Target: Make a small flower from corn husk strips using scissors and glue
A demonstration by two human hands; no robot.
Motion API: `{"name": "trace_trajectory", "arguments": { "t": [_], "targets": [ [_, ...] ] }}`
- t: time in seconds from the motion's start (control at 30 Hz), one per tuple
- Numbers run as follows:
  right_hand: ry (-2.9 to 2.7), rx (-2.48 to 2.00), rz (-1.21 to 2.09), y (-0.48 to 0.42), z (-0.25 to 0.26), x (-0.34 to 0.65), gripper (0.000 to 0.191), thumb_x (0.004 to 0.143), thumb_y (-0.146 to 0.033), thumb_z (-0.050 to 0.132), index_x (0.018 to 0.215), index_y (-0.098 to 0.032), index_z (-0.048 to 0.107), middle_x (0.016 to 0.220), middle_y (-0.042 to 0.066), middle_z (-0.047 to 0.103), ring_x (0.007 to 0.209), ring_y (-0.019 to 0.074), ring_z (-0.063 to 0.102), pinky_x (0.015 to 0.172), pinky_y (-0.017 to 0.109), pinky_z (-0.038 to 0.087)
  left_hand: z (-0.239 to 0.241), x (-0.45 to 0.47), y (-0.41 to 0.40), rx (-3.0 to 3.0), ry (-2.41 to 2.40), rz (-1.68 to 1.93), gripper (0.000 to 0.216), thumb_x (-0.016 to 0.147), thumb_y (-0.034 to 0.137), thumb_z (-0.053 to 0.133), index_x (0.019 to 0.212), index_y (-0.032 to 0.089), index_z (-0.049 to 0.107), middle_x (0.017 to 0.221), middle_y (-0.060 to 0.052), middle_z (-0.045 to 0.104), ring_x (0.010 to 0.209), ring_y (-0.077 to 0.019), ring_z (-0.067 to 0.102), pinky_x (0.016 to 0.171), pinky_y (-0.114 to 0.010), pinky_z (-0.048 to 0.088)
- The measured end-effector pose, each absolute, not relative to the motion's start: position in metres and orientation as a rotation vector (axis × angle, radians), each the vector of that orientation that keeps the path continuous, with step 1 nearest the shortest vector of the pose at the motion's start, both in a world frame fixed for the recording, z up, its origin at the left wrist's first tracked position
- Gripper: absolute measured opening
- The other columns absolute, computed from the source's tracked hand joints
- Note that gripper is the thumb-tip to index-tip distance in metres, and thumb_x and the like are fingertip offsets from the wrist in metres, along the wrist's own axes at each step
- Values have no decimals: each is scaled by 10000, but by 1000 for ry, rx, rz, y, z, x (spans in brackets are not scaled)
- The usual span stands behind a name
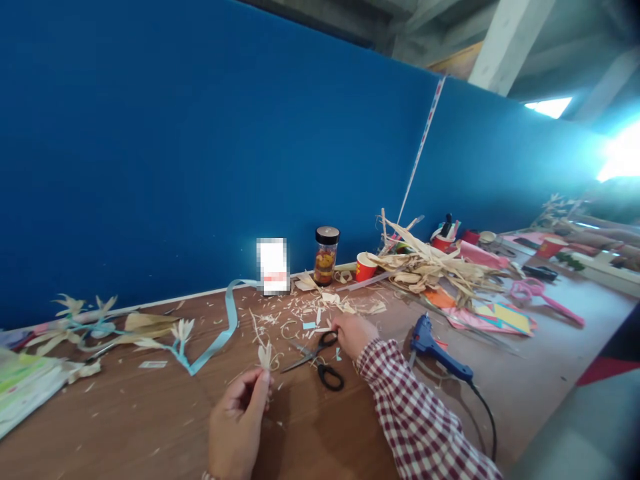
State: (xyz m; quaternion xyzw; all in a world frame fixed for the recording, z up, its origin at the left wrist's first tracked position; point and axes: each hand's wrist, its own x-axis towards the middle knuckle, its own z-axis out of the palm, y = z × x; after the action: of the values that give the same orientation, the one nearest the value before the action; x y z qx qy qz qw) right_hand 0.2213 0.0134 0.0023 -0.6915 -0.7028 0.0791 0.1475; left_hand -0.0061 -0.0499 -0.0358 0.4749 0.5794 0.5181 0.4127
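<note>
My left hand pinches a small pale flower of fringed corn husk upright between thumb and fingers. To its right, black-handled scissors lie on the table with their blades spread. My right hand is lowered among the husk scraps, right beside the scissors' upper handle. Its fingers look curled together; the fingertips are partly hidden, so what they hold, if anything, is unclear. Off to the left lies a husk flower on a stem wrapped in light blue ribbon.
A blue glue gun with its cord lies right of my right arm. Behind stand a black-lidded jar, a red paper cup and a pile of dried husks. Pink scissors lie further right. A blue partition borders the table.
</note>
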Motion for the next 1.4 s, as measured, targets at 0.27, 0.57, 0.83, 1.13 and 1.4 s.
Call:
{"name": "trace_trajectory", "arguments": {
  "t": [0.27, 0.57, 0.83, 1.13, 1.4],
  "targets": [
    [-1933, -1870, 199, 15, 4, 226, 180, 777, -145, 425, 836, -197, 587, 827, 36, 605, 749, 144, 540, 661, 235, 357, -34, -4, -50, 1222, 1445, 1330, 317, 676, 411, 582, 846, 147, 619, 676, -27, 632, 558, -134, 534, 529, -236, 442],
    [-1776, -1212, 840, -15, 4, 159, 167, 820, -282, 437, 873, -182, 560, 663, -11, 546, 573, 99, 482, 505, 191, 369, -28, 5, -53, 1098, 1293, 1331, 251, 692, 385, 573, 759, 146, 610, 592, 2, 581, 486, -99, 484, 456, -199, 405],
    [-1627, -1072, 959, -28, 7, 143, 201, 731, -227, 573, 926, -185, 551, 779, 1, 568, 662, 107, 510, 572, 208, 407, -22, 8, -56, 1186, 1280, 1244, 228, 710, 366, 554, 751, 146, 599, 535, 30, 500, 477, -94, 433, 451, -191, 357],
    [-1768, -997, 782, -28, 12, 146, 59, 728, -220, 586, 703, -168, 593, 719, 7, 533, 641, 110, 483, 563, 219, 395, -19, 6, -57, 1217, 1351, 1273, 269, 710, 391, 545, 789, 143, 611, 550, 21, 509, 490, -111, 443, 469, -209, 363],
    [-1811, -925, 800, -28, 9, 146, 36, 715, -196, 595, 722, -165, 612, 766, 19, 538, 647, 106, 490, 572, 216, 400, -16, 4, -56, 1237, 1411, 1371, 249, 689, 380, 568, 756, 152, 640, 554, 10, 577, 491, -113, 496, 465, -203, 406]
  ]
}}
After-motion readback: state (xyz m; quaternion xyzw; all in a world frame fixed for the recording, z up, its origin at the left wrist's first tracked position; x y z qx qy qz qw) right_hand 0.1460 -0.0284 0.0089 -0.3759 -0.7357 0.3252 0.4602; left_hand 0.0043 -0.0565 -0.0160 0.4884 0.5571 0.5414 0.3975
